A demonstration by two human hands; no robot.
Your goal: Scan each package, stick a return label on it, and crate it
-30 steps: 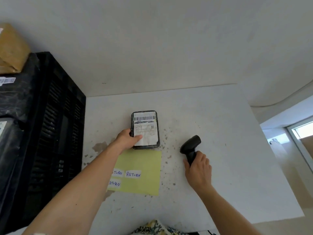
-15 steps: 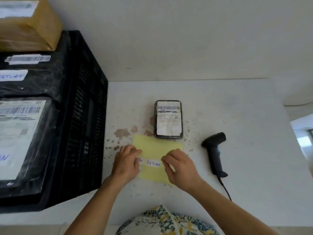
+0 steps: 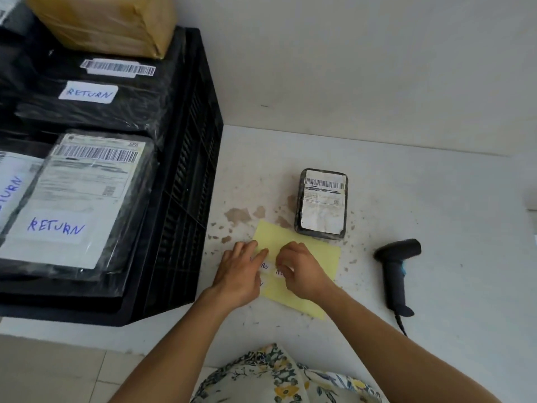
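Note:
A small black package (image 3: pixel 322 203) with a white barcode label lies flat on the white table (image 3: pixel 436 228). Just in front of it is a yellow sheet (image 3: pixel 316 254) carrying white RETURN labels. My left hand (image 3: pixel 241 274) presses flat on the sheet's left part, fingers straight. My right hand (image 3: pixel 300 270) has its fingers curled and pinches the edge of one return label (image 3: pixel 280 273). The black scanner (image 3: pixel 396 269) lies on the table to the right, with no hand on it.
A black crate (image 3: pixel 189 199) stands at the left, filled with wrapped packages (image 3: pixel 78 199) that bear RETURN labels. A brown parcel (image 3: pixel 107 21) sits on top at the back. The scanner's cable (image 3: pixel 401 325) runs toward the table's front edge.
My left hand let go of the package and my right hand put down the scanner. Both hands moved onto the yellow sheet, and my right fingers now curl tighter on a label.

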